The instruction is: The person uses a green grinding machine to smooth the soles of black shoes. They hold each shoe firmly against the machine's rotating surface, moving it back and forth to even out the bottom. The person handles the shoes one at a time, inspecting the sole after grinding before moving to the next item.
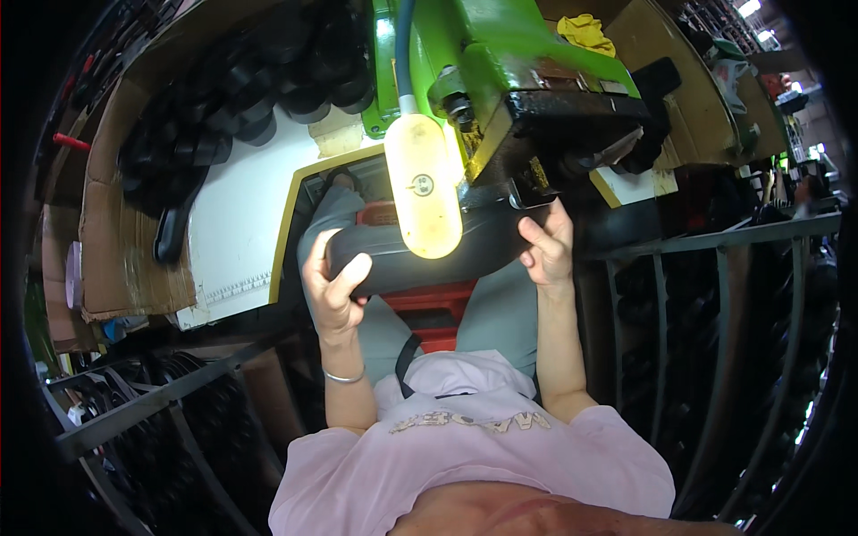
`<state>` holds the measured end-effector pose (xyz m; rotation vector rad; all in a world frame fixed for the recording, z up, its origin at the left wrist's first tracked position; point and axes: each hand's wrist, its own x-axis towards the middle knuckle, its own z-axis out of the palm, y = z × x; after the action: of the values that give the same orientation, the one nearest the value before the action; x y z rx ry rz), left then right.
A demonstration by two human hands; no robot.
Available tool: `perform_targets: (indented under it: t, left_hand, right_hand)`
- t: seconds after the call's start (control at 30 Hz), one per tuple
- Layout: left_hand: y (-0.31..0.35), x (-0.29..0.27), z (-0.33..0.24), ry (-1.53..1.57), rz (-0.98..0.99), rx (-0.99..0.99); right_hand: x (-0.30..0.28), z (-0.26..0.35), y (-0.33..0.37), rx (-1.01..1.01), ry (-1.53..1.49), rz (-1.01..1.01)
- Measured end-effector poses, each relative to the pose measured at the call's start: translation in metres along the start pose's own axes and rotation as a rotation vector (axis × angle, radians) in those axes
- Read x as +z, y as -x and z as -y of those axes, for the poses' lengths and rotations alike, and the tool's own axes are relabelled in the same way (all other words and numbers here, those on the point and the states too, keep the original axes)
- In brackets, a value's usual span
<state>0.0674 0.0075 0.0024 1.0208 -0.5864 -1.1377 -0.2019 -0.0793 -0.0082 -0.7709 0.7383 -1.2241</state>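
We grip a long black shoe sole beneath the lit oval lamp: our left hand clasps the end left of the lamp, our right hand pinches the end right of it; a cardboard box farther left holds black soles

Your pale pink shirt bears lettering, the white tabletop at left a ruler scale, the glowing lamp a round mark.

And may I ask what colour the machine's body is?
The machine's body is green, shown in the head view.
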Motion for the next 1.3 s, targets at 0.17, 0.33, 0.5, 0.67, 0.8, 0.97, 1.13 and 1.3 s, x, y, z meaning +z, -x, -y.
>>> perform_targets:
  t: [0.17,0.33,0.5,0.67,0.8,0.97,1.13,1.3]
  left_hand:
    - [0.011,-0.045,0.007,-0.004,-0.034,-0.028]
    - [-0.002,-0.056,-0.001,-0.904,0.42,-0.065]
    - [-0.004,0.05,0.016,-1.048,0.311,0.472]
    - [-0.021,0.083,0.001,-1.116,0.26,0.558]
    - [-0.022,0.062,-0.001,-0.958,0.304,0.37]
    - [-0.016,0.029,0.014,-0.907,0.285,0.169]
    - [0.0,0.009,0.044,-0.634,0.212,0.032]
    - [0.01,0.03,0.064,-0.346,0.135,0.133]
  right_hand:
    - [0.025,-0.024,0.002,0.019,0.065,0.008]
    - [0.016,-0.025,0.007,-0.092,0.276,0.108]
    - [0.01,-0.013,0.005,-0.159,0.163,0.101]
    - [0.0,-0.008,-0.002,-0.146,0.101,0.007]
    - [0.02,-0.016,0.004,-0.045,0.1,-0.009]
    - [0.029,-0.023,0.01,-0.024,0.232,0.078]
    - [0.042,-0.029,0.007,-0.139,0.366,0.13]
    - [0.043,-0.046,0.006,-0.159,0.454,0.112]
